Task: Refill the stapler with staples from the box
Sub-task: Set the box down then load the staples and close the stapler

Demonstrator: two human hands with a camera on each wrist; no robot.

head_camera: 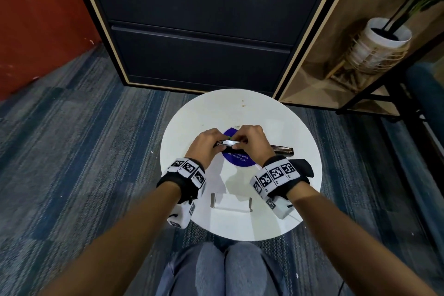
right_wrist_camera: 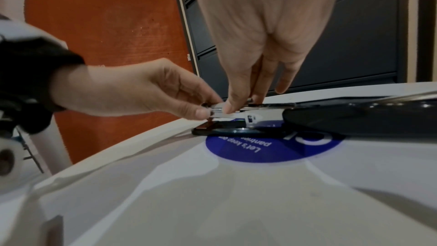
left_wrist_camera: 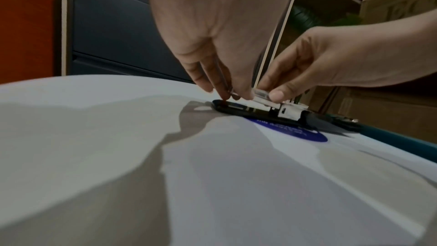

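One stapler (head_camera: pixel 281 148) lies opened flat on the round white table (head_camera: pixel 300 199), its black base (left_wrist_camera: pixel 238 109) resting across one blue circular sticker (right_wrist_camera: pixel 260 154) with white lettering, and its dark cover arm (right_wrist_camera: pixel 354 117) swung out to the person's right. Two hands meet over the metal staple channel (right_wrist_camera: pixel 250 115). The left hand (head_camera: pixel 206 145) has its thumb and fingers curled onto the front end of the channel, pinching it. The right hand (head_camera: pixel 252 143) reaches down from above, its thumb and forefinger closed on a short pale metallic piece (left_wrist_camera: pixel 261 95) sitting at the top of the channel; this is probably a strip of staples, though the wrist views are too soft to be sure. No count of single staples can be made. A small green edge (head_camera: pixel 229 137) shows just behind the fingers in the head view, too hidden to name. Near the person's edge of the table stands one clear acrylic holder (head_camera: pixel 231 202) with two upright ends. Each wrist carries one black strap with white coded marker blocks. The table stands on striped blue-grey carpet (head_camera: pixel 84 151). Behind it is one dark cabinet (head_camera: pixel 201 31) with a pale trim and two drawer fronts in view, an orange-red wall (head_camera: pixel 43 19) to the left, and to the right one black-framed shelf unit (head_camera: pixel 384 94) holding one white plant pot (head_camera: pixel 384 41) in a cane stand. The person's knees in grey trousers (head_camera: pixel 225 269) sit below the table edge.
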